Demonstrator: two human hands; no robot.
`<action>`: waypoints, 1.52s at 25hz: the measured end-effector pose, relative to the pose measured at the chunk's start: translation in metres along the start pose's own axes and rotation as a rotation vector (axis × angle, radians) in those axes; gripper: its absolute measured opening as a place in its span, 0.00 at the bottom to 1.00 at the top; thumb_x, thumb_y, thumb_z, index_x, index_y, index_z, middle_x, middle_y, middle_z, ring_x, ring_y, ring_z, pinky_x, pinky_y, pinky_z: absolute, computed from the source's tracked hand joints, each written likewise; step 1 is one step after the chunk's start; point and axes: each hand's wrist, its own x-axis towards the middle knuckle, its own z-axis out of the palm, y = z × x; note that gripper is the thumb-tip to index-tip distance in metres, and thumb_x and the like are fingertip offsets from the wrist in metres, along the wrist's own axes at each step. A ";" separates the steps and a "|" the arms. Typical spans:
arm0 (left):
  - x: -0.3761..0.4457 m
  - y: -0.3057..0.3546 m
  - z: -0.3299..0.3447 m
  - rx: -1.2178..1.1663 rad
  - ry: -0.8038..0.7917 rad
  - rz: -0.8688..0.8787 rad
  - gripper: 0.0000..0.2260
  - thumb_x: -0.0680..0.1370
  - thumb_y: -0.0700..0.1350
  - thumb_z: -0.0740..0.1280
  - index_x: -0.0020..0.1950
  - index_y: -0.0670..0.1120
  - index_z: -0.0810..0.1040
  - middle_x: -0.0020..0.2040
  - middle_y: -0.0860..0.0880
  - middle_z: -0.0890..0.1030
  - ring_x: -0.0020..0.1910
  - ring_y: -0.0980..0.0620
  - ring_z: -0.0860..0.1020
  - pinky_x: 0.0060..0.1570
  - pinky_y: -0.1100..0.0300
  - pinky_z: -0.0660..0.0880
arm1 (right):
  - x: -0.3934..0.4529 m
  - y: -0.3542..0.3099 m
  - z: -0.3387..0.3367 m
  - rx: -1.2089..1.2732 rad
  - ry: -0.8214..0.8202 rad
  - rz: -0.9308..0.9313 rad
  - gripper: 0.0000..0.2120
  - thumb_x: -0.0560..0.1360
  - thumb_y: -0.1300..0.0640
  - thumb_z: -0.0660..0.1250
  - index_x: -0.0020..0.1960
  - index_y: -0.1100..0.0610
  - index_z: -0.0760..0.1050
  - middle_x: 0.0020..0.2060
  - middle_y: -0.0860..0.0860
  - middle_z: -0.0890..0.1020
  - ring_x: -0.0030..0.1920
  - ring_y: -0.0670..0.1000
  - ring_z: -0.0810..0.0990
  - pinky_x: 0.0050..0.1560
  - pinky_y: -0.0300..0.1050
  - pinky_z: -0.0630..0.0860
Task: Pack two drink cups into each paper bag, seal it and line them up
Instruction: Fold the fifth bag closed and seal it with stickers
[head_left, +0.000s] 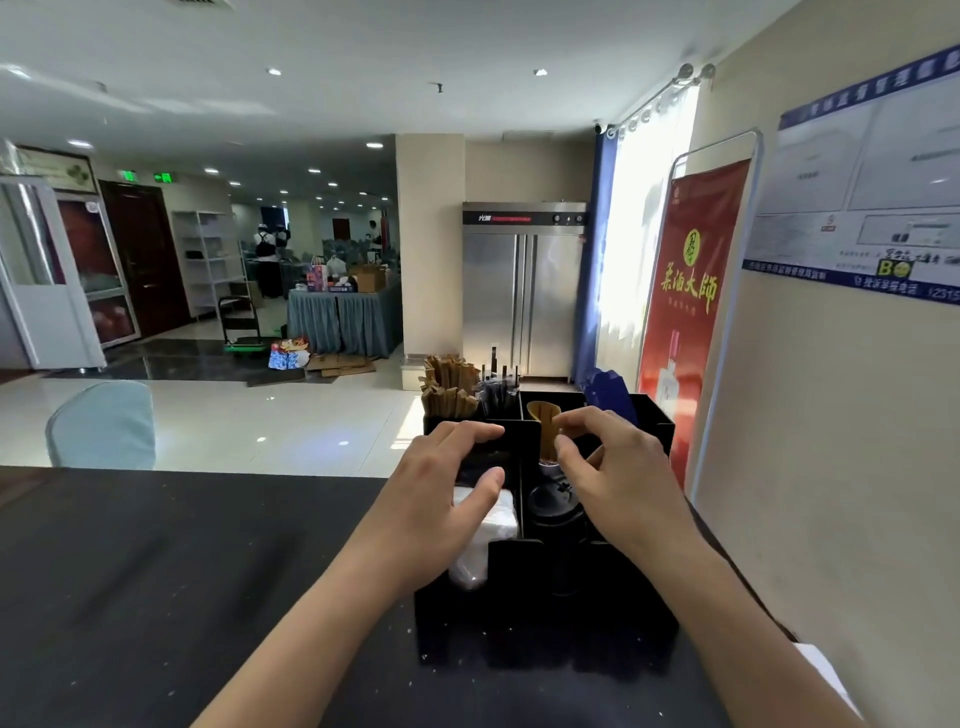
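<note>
A black compartment organizer (545, 613) stands on the dark counter (182, 571). In its middle compartment a brown paper cup or sleeve (543, 428) stands upright above a stack of black lids (553, 506). My right hand (618, 467) reaches over that compartment, and its thumb and forefinger pinch the rim of the brown piece. My left hand (447, 483) hovers over the left compartment with its fingers spread and relaxed, the fingertips at a divider wall, above a white wrapped bundle (491, 525). No paper bag is in view.
The organizer's back compartments hold brown paper-wrapped sticks (449, 384), black straws (498, 389) and a blue packet (610, 392). A red banner (691, 312) and the wall stand close on the right. A covered chair (104, 423) is beyond the counter's far edge.
</note>
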 end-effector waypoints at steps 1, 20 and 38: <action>0.006 -0.006 0.003 -0.001 -0.002 -0.005 0.17 0.82 0.54 0.63 0.71 0.60 0.69 0.64 0.65 0.72 0.60 0.70 0.67 0.52 0.76 0.66 | 0.007 0.003 0.008 -0.011 -0.007 0.010 0.09 0.80 0.51 0.68 0.59 0.47 0.81 0.49 0.41 0.82 0.39 0.40 0.80 0.43 0.34 0.75; 0.062 -0.068 0.036 -0.072 -0.010 -0.058 0.17 0.82 0.52 0.64 0.71 0.57 0.71 0.64 0.61 0.75 0.63 0.62 0.70 0.56 0.72 0.66 | 0.134 0.042 0.116 -0.322 -0.092 0.302 0.18 0.71 0.39 0.72 0.47 0.53 0.83 0.47 0.50 0.82 0.49 0.54 0.82 0.45 0.47 0.77; 0.056 -0.079 0.035 -0.083 -0.024 -0.058 0.16 0.82 0.51 0.64 0.70 0.60 0.72 0.63 0.63 0.74 0.62 0.65 0.69 0.54 0.79 0.64 | 0.152 0.052 0.139 -0.209 -0.047 0.321 0.10 0.76 0.53 0.73 0.56 0.54 0.83 0.53 0.54 0.85 0.56 0.57 0.82 0.56 0.50 0.78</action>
